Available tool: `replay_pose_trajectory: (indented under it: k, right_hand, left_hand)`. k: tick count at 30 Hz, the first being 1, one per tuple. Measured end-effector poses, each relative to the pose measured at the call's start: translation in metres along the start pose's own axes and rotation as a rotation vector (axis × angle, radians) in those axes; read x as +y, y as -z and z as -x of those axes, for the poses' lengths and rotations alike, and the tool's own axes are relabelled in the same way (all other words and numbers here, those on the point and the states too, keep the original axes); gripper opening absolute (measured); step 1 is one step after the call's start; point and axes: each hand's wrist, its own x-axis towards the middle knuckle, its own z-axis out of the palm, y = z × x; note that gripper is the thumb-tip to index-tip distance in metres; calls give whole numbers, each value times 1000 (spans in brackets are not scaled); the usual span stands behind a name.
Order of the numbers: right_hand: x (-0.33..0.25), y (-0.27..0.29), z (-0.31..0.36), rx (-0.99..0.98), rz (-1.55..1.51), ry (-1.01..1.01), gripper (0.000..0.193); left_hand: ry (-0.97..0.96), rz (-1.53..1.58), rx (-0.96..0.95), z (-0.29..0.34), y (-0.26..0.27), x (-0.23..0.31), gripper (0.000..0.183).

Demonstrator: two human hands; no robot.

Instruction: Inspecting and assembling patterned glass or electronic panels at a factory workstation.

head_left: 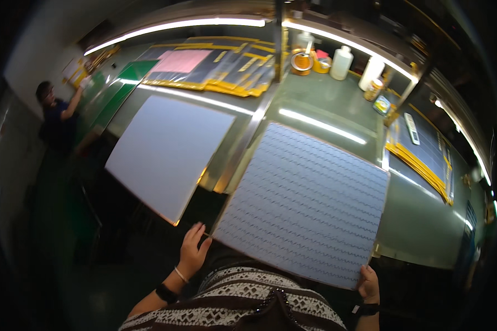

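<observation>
A large square grey-blue panel (306, 201) with rows of dark wavy marks lies in front of me, tilted in view, its near edge jutting past the bench toward my body. My right hand (369, 284) is closed on its near right corner, thumb at the edge. At the near left corner my left hand (193, 251) has its fingers stretched out and the thumb apart, close to the corner; whether it touches is hard to make out. Left of this panel, a plain pale grey-blue sheet or stack (168, 154) lies with its near corner overhanging.
Yellow-edged dark sheets in clear wrap (226, 69), with a pink sheet (181, 60), lie at the back left. Tape rolls (302, 62) and white bottles (342, 63) stand behind. Another yellow-edged stack (422, 151) is at right. A person (61, 113) works at the far left.
</observation>
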Motion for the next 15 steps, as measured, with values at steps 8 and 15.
replay_pose_trajectory:
  k: [8,15]
  right_hand:
    - [-17,4,-14,-180,16,-75,43]
    - [-72,6,44,-3,610,374,43]
  left_hand:
    - [542,1121,-175,-18,-11,6,16]
    - [567,1317,-314,-18,-24,-27,22]
